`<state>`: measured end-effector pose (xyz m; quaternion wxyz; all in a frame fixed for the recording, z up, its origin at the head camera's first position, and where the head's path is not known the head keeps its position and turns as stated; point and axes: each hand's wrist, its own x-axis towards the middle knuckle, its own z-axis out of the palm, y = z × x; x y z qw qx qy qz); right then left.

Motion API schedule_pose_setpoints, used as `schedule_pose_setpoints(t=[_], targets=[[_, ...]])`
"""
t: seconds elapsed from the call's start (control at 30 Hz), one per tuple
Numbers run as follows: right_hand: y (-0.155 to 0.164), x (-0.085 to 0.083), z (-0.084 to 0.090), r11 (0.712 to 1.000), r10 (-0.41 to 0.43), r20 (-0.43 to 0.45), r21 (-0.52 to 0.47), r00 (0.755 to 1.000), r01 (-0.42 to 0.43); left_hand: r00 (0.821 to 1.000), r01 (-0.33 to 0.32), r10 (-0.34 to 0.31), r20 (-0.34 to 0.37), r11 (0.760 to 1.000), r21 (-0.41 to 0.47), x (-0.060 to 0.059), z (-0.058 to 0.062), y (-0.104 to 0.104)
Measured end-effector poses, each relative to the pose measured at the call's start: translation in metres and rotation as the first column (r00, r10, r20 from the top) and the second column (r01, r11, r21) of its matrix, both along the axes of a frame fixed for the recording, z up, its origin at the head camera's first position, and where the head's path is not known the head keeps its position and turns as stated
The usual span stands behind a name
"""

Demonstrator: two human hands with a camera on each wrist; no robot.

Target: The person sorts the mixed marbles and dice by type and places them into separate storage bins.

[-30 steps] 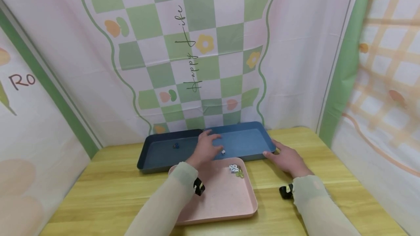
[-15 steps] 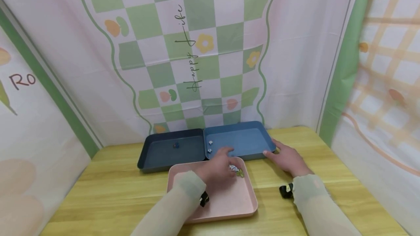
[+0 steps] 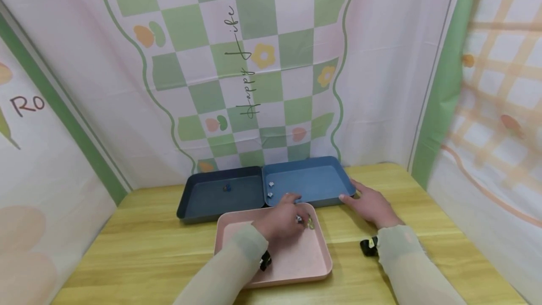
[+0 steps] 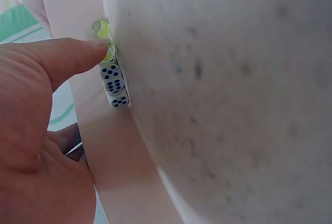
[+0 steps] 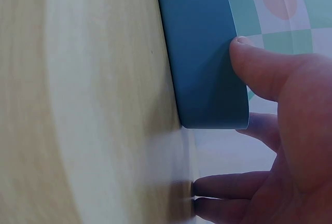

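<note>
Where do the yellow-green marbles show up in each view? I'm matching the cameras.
Head: the yellow-green marbles are right of and below centre, near the far right corner of the pink tray.
Left wrist: upper left, at the thumb tip of the left hand.
Right wrist: not in it.
Landmark shared by head and left wrist: the pink tray.

Sleeves are pale — the wrist gear black.
</note>
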<state>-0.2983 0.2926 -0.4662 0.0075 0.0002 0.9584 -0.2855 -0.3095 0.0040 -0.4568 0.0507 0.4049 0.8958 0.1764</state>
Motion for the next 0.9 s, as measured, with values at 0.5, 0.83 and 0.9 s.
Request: schedule_pose_setpoints(t=[0.5,0.83,0.9], targets=[[0.0003,-0.001,-0.0018,1.0,0.004,-0.005,0.001,1.0,-0.004,0.997,-0.021,0.012,-0.076,0.993,-0.119,0.0005,0.0019,0.0017],[0.0,-0.0007,-0.0017,1.0,0.001,-0.004,0.005,1.0,-0.001,0.995,0.007,-0.019,-0.094,0.991,-0.132,-0.0006,0.0018,0.0012],[-0.0001,-0.0007,-0.0016,1.0,0.001,-0.004,0.008,1.0,-0.001,0.997,-0.002,-0.008,-0.073,0.991,-0.131,0.0002,0.0022,0.0011]])
